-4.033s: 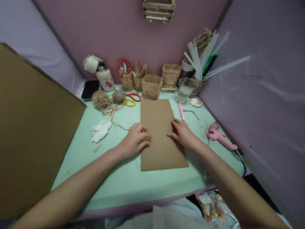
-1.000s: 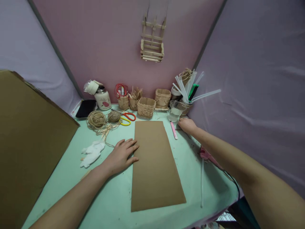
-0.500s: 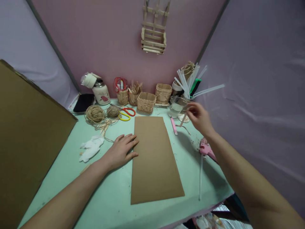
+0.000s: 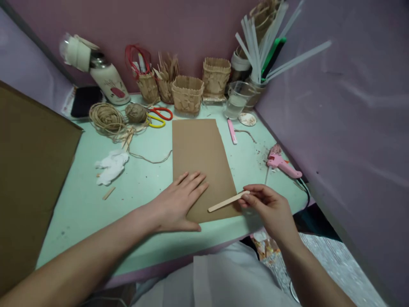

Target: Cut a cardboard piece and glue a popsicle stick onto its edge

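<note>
Right hand: pinching a flat wooden stick by one end between thumb and fingers, the free end pointing left of the grip. Left hand: palm down, fingers spread, grasping nothing, laid over the near left corner of the cardboard sheet. The cardboard sheet lies flat, to the left of the grip and beyond it; the flat wooden stick is over its near portion, contact not determinable. A pink glue gun rests beyond the grip, to its right; a pink cutter lies farther beyond, slightly left. Step in hand, as judged: bringing the stick over the sheet while the other palm steadies it. The next move appears to call for a light pinch, controlled stick angle and an unshifted sheet
</note>
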`<state>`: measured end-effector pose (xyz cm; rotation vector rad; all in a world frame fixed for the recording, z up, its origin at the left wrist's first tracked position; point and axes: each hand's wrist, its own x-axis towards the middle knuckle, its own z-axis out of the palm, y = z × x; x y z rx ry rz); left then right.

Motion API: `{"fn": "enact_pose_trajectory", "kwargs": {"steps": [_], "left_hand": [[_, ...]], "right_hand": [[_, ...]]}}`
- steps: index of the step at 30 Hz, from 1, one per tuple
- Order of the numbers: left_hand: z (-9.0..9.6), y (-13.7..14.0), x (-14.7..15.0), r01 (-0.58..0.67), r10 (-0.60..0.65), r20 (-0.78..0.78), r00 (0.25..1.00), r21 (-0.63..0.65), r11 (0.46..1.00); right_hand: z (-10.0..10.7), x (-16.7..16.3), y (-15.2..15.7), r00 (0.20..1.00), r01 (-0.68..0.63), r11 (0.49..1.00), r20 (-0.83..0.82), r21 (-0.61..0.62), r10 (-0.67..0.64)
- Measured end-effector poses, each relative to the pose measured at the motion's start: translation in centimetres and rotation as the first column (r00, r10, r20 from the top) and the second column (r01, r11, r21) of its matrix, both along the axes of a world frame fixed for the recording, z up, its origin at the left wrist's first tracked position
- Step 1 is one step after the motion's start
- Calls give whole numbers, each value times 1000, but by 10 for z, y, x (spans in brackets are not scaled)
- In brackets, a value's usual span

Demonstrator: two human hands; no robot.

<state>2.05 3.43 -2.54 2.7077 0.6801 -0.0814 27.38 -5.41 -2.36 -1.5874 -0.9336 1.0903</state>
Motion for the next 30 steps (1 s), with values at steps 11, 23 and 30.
{"fn": "enact_pose_trajectory", "kwargs": {"steps": [11, 23, 30], "left_hand": [[-4, 10, -2, -10, 9, 16, 1000, 52, 999], [2, 1, 7, 65, -143, 335, 931, 234, 970], [-3, -34, 21, 12, -133, 265, 955, 413, 911]], "right_hand": [[-19, 0, -11, 744, -373, 917, 636, 138, 207], [-20, 2, -17, 684, -396, 899, 713, 189, 151], [-27, 2, -25, 589, -420, 881, 804, 216, 83]]}}
